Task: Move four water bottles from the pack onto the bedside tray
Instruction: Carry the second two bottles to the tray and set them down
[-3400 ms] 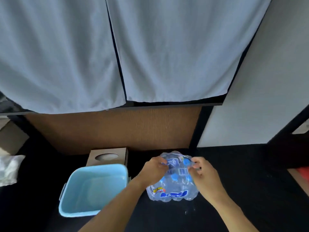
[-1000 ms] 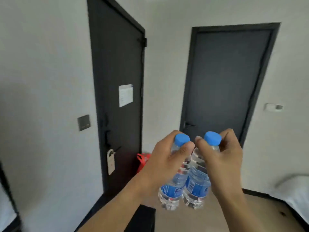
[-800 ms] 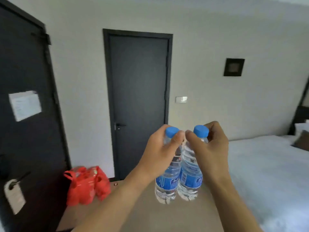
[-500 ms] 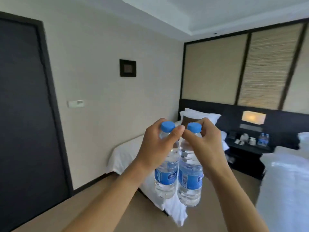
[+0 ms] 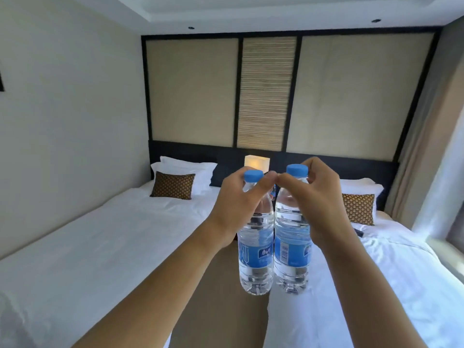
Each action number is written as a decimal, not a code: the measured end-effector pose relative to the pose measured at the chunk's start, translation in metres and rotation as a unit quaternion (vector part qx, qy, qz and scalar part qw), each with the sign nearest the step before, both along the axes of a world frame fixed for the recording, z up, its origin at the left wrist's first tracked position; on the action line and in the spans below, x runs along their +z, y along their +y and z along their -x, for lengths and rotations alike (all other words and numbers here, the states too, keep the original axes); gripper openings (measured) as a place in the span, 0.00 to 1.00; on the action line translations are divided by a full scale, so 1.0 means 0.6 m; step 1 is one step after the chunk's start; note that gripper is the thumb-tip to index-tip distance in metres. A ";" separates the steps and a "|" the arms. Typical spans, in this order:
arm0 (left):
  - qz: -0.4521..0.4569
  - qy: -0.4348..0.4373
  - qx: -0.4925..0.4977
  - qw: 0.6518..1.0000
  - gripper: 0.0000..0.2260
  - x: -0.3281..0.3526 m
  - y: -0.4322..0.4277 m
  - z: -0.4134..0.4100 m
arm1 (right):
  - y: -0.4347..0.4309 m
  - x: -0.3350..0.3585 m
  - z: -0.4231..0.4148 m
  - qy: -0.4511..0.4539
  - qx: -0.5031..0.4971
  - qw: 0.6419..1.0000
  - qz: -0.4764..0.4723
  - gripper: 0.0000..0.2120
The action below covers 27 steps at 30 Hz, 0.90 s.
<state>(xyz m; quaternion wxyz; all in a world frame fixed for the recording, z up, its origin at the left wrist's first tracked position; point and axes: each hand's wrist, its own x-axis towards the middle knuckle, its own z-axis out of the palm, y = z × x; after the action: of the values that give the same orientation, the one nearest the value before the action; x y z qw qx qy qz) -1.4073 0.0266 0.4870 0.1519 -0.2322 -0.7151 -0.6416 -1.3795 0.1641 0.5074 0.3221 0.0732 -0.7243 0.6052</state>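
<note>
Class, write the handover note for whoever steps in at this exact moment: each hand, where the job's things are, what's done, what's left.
Left hand: shut on the left bottle, gripped near its neck.
Right hand: shut on the right bottle, same grip.
Both bottles hang upright, side by side, above the floor gap between the two beds.
The pack and bedside tray are not visible; the hands block the area below the lamp.
Done: two bottles in hand.
Left: set these on the tray; how many bottles remain after that cannot be told.

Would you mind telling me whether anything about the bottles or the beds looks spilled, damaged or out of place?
Nothing stands out. The left hand and right hand each hold a capped, upright bottle; both beds look neatly made.
</note>
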 end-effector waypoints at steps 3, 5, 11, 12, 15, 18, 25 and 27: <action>0.006 0.005 -0.036 0.999 0.09 -0.002 0.026 0.169 | 0.027 -0.013 0.151 -0.003 -0.030 0.999 0.019 0.18; 0.006 0.008 -0.058 0.998 0.14 0.007 0.039 0.287 | 0.039 -0.005 0.259 -0.002 -0.047 0.998 0.030 0.18; 0.001 0.015 -0.106 0.994 0.14 0.073 0.080 0.630 | 0.073 0.062 0.581 0.005 -0.078 0.996 0.029 0.18; -0.001 0.017 -0.107 0.994 0.16 0.080 0.090 0.684 | 0.081 0.068 0.633 0.006 -0.083 0.996 0.027 0.17; -0.006 0.026 -0.105 0.994 0.17 0.081 0.124 0.847 | 0.110 0.072 0.792 0.007 -0.094 0.995 0.029 0.15; 0.000 0.027 -0.097 0.995 0.17 0.063 0.167 1.006 | 0.150 0.051 0.956 0.009 -0.096 0.995 0.034 0.15; 0.007 0.019 -0.108 0.994 0.20 0.020 0.283 1.423 | 0.264 0.006 1.366 0.004 -0.094 0.994 0.055 0.17; 0.007 0.015 -0.115 0.993 0.23 0.026 0.312 1.541 | 0.297 0.012 1.484 0.005 -0.089 0.995 0.054 0.16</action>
<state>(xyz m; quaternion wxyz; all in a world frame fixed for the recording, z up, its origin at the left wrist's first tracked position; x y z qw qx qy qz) -2.3318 0.2140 0.5027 0.0865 -0.3236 -0.6856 -0.6464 -2.2700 0.3422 0.5143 0.3817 -0.0066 -0.6928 0.6118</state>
